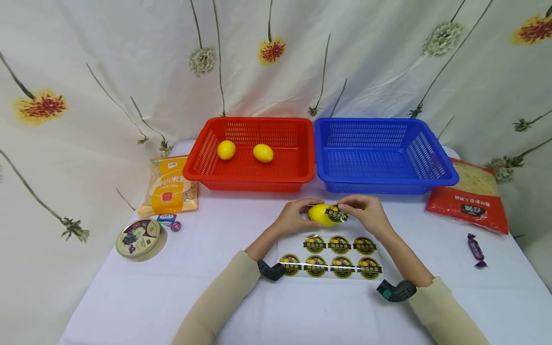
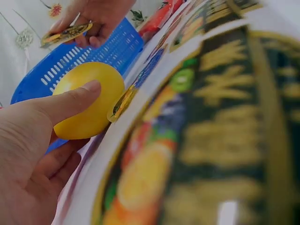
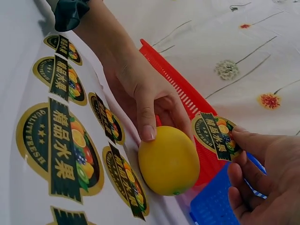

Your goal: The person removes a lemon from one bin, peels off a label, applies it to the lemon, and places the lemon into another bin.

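Left hand point(image 1: 292, 218) steadies the lemon point(image 1: 321, 215); right hand point(image 1: 365, 211) pinches a fruit sticker point(image 3: 216, 137), which could crease or fold onto itself if pressed unevenly.

A yellow lemon point(image 1: 321, 214) sits beside a round sticker point(image 1: 337, 213) of black and gold with a dark green band and small orange and green fruit pictures, and the same pattern repeats on the stickers of the clear sheet point(image 1: 332, 256) near the person, whose sleeves are cream. Farther off, a red basket point(image 1: 250, 152) on the left holds two more yellow lemons point(image 1: 244, 151) and a blue basket point(image 1: 381, 154) stands on the right. The tablecloth point(image 1: 302, 306) is plain white, the backdrop point(image 1: 129, 72) white with yellow-and-red and pale grey flowers on thin dark stems, the bag point(image 1: 470, 199) at far right red, the packet point(image 1: 169, 184) at far left orange and yellow.
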The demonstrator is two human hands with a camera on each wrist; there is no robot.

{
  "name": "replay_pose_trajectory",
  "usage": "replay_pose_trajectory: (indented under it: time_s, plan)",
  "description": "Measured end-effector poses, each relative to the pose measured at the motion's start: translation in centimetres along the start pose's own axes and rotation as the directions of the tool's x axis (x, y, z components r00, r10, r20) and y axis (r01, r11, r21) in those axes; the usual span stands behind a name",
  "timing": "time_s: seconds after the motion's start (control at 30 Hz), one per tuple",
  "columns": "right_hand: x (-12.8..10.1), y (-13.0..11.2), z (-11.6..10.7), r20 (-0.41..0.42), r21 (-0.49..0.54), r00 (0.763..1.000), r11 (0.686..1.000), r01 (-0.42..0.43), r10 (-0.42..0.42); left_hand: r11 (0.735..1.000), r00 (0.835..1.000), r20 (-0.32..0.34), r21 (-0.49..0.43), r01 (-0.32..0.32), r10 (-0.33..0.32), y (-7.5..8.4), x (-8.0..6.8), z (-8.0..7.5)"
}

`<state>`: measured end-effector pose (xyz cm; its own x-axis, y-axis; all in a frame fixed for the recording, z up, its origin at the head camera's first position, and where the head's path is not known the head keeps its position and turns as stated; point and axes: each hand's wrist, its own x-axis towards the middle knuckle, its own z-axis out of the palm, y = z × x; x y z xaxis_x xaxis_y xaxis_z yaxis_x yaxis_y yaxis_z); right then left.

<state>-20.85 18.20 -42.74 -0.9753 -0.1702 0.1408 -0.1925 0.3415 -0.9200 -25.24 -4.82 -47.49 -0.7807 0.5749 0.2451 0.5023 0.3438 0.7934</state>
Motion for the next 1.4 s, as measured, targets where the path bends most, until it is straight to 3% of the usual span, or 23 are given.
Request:
replay_pose_trajectory:
  time_s: [0.27, 0.43, 0.57, 0.67, 0.8, 0.93, 1.07, 1.4]
  plan:
    - [0.6, -0.1, 2.2, 0.11, 0.011, 0.993, 0.999, 0.04, -0.041, 0.998, 0.998, -0.049, -0.049, 0.026, -0.028, 0.0, -1.7, 0.2]
    - [0.7, 0.1, 2.9, 0.083, -0.02, 0.994, 0.997, 0.075, -0.073, 0.998, 0.998, -0.066, -0.067, 0.01, -0.014, -0.2, -2.0, 0.4]
    - [0.6, 0.5, 3.3, 0.026, -0.093, 0.988, 0.984, 0.152, -0.151, 0.998, 0.998, -0.07, -0.067, 0.002, -0.007, -0.4, -2.1, 0.5]
    - [0.5, 1.0, 3.7, -0.023, -0.154, 0.966, 0.955, 0.252, -0.258, 0.998, 0.997, -0.076, -0.06, -0.007, 0.003, -0.4, -2.0, 0.5]
    - [0.3, 1.9, 4.3, -0.068, -0.227, 0.903, 0.888, 0.399, -0.424, 0.998, 0.996, -0.084, -0.057, -0.006, 0.001, -0.3, -2.1, 0.5]
    - [0.1, 2.4, 4.6, -0.085, -0.266, 0.849, 0.833, 0.485, -0.521, 0.998, 0.995, -0.098, -0.06, 0.002, -0.008, -0.3, -2.2, 0.6]
    - [-0.4, 2.6, 4.6, -0.086, -0.279, 0.835, 0.817, 0.504, -0.544, 0.998, 0.994, -0.111, -0.066, -0.01, 0.002, -0.3, -2.3, 0.8]
    - [-0.9, 3.1, 4.8, -0.052, -0.311, 0.835, 0.804, 0.507, -0.547, 0.999, 0.995, -0.101, -0.047, -0.004, -0.001, -0.4, -2.4, 0.6]
